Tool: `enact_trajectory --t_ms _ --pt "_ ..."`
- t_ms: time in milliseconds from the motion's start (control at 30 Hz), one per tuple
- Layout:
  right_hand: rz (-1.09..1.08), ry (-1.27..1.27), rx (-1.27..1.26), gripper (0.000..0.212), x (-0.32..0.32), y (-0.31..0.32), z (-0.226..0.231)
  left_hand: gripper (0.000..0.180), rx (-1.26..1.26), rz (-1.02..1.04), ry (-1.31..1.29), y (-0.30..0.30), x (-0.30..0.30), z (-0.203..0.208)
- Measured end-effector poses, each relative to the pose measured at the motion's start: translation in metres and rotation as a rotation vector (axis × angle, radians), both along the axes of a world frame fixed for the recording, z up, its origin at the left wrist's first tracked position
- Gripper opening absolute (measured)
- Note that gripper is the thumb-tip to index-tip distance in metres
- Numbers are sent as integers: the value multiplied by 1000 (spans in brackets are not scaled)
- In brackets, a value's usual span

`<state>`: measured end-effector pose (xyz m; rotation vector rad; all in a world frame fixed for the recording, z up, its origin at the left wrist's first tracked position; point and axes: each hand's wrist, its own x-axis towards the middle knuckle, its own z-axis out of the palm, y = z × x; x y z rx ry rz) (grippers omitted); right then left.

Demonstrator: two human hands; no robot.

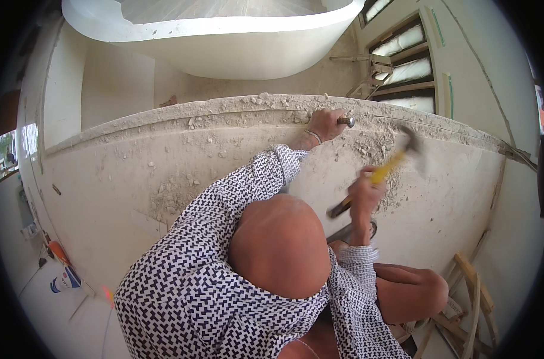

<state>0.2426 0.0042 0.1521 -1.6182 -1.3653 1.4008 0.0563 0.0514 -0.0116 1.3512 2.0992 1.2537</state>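
Observation:
My left hand (pixel 324 124) is closed around a metal chisel (pixel 347 121), whose round struck end sticks out to the right of the fist. The chisel's tip is hidden behind the hand. It lies over a chipped groove (pixel 224 115) along the edge of the pale ledge. My right hand (pixel 366 196) grips a hammer (pixel 386 169) with a yellow and black handle. The hammer's head, smeared by motion, is raised to the right of the chisel and apart from it. Broken rubble (pixel 373 146) lies between and around both hands.
Beyond the edge, at a lower level, stands a large white curved tub-like form (pixel 224 45). A wooden stand (pixel 376 72) is near window openings at the far right. Wood scraps (pixel 472 299) lie lower right, a white bucket (pixel 65 280) lower left. My bare knee (pixel 282 245) rises centrally.

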Motion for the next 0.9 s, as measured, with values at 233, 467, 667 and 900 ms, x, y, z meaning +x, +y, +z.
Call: enact_trajectory --t_ms 233,467,667,900 --pt "-117 260 -136 8 16 37 74 17 8 -23 -13 -10 -8 -3" --pt "61 38 -185 11 -25 1 26 18 -32 -50 2 3 -1 3" --pt "-27 261 -134 7 -6 41 109 22 -93 -39 -11 -11 -11 0" --pt "-53 195 -146 14 -2 4 11 23 -97 -89 -5 1 5 10"
